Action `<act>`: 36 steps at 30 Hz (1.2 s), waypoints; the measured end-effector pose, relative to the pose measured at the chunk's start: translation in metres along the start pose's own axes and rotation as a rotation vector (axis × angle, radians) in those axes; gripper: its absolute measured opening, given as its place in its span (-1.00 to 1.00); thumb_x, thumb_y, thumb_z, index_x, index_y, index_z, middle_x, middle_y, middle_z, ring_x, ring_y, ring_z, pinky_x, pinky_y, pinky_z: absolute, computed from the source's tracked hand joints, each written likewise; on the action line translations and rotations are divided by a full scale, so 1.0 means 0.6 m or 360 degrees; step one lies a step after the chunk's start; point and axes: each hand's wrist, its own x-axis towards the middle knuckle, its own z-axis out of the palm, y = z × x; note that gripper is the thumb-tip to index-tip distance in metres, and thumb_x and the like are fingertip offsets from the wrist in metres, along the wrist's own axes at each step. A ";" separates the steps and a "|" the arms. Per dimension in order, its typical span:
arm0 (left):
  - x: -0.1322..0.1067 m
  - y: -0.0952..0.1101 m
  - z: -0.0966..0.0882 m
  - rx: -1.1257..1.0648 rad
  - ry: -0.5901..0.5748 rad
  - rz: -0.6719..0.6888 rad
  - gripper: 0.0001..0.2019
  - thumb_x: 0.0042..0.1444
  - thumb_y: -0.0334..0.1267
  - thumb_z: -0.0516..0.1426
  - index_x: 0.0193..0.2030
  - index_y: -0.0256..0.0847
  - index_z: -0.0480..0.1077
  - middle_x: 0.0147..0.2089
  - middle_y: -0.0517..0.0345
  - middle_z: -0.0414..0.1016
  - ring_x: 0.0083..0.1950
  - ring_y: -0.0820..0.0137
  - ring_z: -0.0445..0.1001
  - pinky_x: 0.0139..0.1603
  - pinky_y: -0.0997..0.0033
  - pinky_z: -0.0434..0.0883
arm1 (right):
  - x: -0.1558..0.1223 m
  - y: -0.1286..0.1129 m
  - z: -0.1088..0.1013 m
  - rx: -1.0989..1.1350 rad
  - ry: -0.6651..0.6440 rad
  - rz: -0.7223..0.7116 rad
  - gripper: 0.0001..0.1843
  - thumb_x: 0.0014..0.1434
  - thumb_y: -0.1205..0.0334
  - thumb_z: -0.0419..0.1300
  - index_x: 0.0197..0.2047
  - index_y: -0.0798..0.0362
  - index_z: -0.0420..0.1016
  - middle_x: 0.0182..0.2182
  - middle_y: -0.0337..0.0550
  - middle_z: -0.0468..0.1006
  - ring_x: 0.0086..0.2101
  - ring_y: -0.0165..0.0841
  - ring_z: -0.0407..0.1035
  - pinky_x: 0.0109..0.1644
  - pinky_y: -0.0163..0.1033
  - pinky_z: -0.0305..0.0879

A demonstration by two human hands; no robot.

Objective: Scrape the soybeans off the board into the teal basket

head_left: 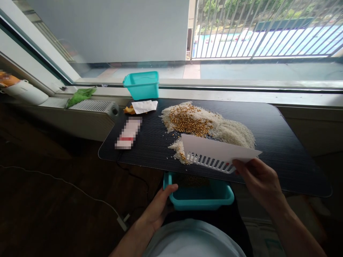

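My right hand (258, 176) pinches the right end of a white slotted card (217, 151), tilted over the table with its row of slots along the lower edge. Behind and left of the card spreads a pile of white rice (237, 130) with yellow soybeans (187, 121) heaped on it. A smaller patch of rice and beans (177, 147) lies by the card's left end. My left hand (160, 203) grips the left rim of a teal plastic bin (202, 204), which sits below the table's front edge at my lap. Some grains show dimly inside it.
On the dark table (284, 150), a second teal bin (143, 85) stands at the back left by the window. Nearby lie a white paper (144, 106) over an orange-yellow item and a blurred pink-white packet (129, 134). Left is a radiator (93, 106) with a green cloth (81, 96).
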 end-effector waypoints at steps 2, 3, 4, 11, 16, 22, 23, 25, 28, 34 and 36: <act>0.001 -0.001 -0.001 0.0000 -0.0001 0.0005 -0.51 0.04 -0.11 0.23 0.10 -0.24 0.35 0.09 -0.09 0.52 0.12 0.09 0.46 -0.04 0.21 0.47 | -0.003 -0.001 -0.002 -0.0023 -0.0051 -0.0015 -0.75 0.01 -0.02 0.32 -0.38 -0.01 0.59 -0.58 -0.25 0.58 -0.53 -0.29 0.49 -0.45 -0.27 0.46; 0.001 -0.001 -0.002 -0.0002 -0.0006 0.0006 -0.51 0.03 -0.11 0.24 0.10 -0.24 0.36 0.09 -0.09 0.52 0.12 0.09 0.46 -0.04 0.21 0.47 | -0.005 -0.002 -0.002 -0.0031 -0.0070 -0.0022 -0.76 0.01 -0.02 0.32 -0.37 -0.01 0.59 -0.58 -0.25 0.58 -0.52 -0.29 0.50 -0.43 -0.27 0.47; 0.001 -0.001 -0.002 -0.0004 -0.0015 0.0007 -0.51 0.03 -0.11 0.24 0.09 -0.23 0.36 0.09 -0.08 0.53 0.12 0.09 0.46 -0.04 0.21 0.47 | -0.005 -0.003 -0.002 -0.0035 -0.0079 -0.0028 -0.76 0.01 -0.01 0.32 -0.36 -0.01 0.60 -0.57 -0.25 0.58 -0.51 -0.28 0.50 -0.42 -0.26 0.48; 0.002 -0.003 -0.006 0.0009 -0.0047 0.0024 -0.57 0.02 -0.08 0.25 0.00 -0.23 0.38 0.05 -0.07 0.55 0.12 0.09 0.45 -0.01 0.22 0.45 | -0.006 -0.008 -0.005 -0.0086 -0.0070 -0.0053 -0.76 0.01 0.00 0.33 -0.36 0.00 0.60 -0.55 -0.23 0.60 -0.51 -0.28 0.51 -0.41 -0.26 0.47; 0.002 -0.001 -0.006 0.0010 -0.0029 0.0016 -0.59 0.00 -0.07 0.27 -0.04 -0.21 0.40 0.05 -0.06 0.55 0.13 0.09 0.46 -0.01 0.22 0.45 | -0.007 -0.011 -0.005 -0.0118 -0.0095 -0.0062 -0.72 0.02 -0.05 0.31 -0.35 -0.01 0.60 -0.55 -0.22 0.60 -0.50 -0.28 0.50 -0.41 -0.26 0.46; -0.005 0.004 -0.001 0.0001 -0.0019 0.0030 -0.52 -0.01 -0.08 0.26 0.05 -0.22 0.40 0.06 -0.07 0.55 0.12 0.08 0.47 -0.03 0.22 0.46 | -0.011 -0.016 -0.002 -0.0088 -0.0111 -0.0053 -0.68 0.01 -0.09 0.32 -0.32 -0.02 0.62 -0.51 -0.19 0.63 -0.47 -0.23 0.52 -0.39 -0.20 0.50; -0.006 0.005 0.000 0.0005 -0.0020 0.0033 -0.51 0.00 -0.08 0.26 0.06 -0.22 0.39 0.07 -0.07 0.55 0.11 0.08 0.47 -0.04 0.22 0.46 | -0.012 -0.015 -0.002 -0.0081 -0.0133 -0.0062 -0.69 0.01 -0.08 0.32 -0.31 -0.02 0.62 -0.48 -0.18 0.65 -0.45 -0.23 0.54 -0.37 -0.20 0.51; -0.008 0.006 -0.001 0.0015 -0.0027 0.0042 -0.50 0.02 -0.09 0.24 0.09 -0.23 0.37 0.09 -0.08 0.53 0.11 0.08 0.47 -0.05 0.22 0.47 | -0.014 -0.012 -0.001 -0.0067 -0.0199 -0.0061 -0.69 0.03 -0.06 0.32 -0.27 -0.02 0.63 -0.44 -0.18 0.67 -0.42 -0.22 0.55 -0.32 -0.19 0.52; -0.008 0.006 -0.003 0.0024 -0.0025 0.0050 -0.48 0.03 -0.09 0.23 0.13 -0.23 0.34 0.12 -0.09 0.51 0.12 0.08 0.46 -0.06 0.22 0.47 | -0.016 -0.009 -0.003 -0.0054 -0.0259 -0.0059 -0.69 0.03 -0.06 0.33 -0.27 -0.01 0.64 -0.42 -0.17 0.68 -0.42 -0.21 0.56 -0.31 -0.18 0.53; -0.003 0.005 -0.009 0.0046 -0.0011 0.0058 -0.50 0.03 -0.08 0.23 0.09 -0.22 0.36 0.09 -0.07 0.52 0.09 0.11 0.48 -0.06 0.24 0.47 | -0.030 -0.024 0.015 0.0093 -0.0162 0.0050 -0.67 0.00 -0.07 0.35 -0.28 0.00 0.64 -0.46 -0.19 0.65 -0.45 -0.24 0.54 -0.36 -0.20 0.52; -0.001 0.004 -0.009 0.0030 -0.0003 0.0052 -0.53 0.02 -0.08 0.24 0.06 -0.23 0.38 0.05 -0.08 0.54 0.07 0.12 0.49 -0.06 0.24 0.46 | -0.037 -0.031 0.028 0.0154 -0.0174 0.0124 -0.68 0.00 -0.04 0.36 -0.28 0.01 0.63 -0.49 -0.20 0.63 -0.47 -0.26 0.52 -0.39 -0.22 0.50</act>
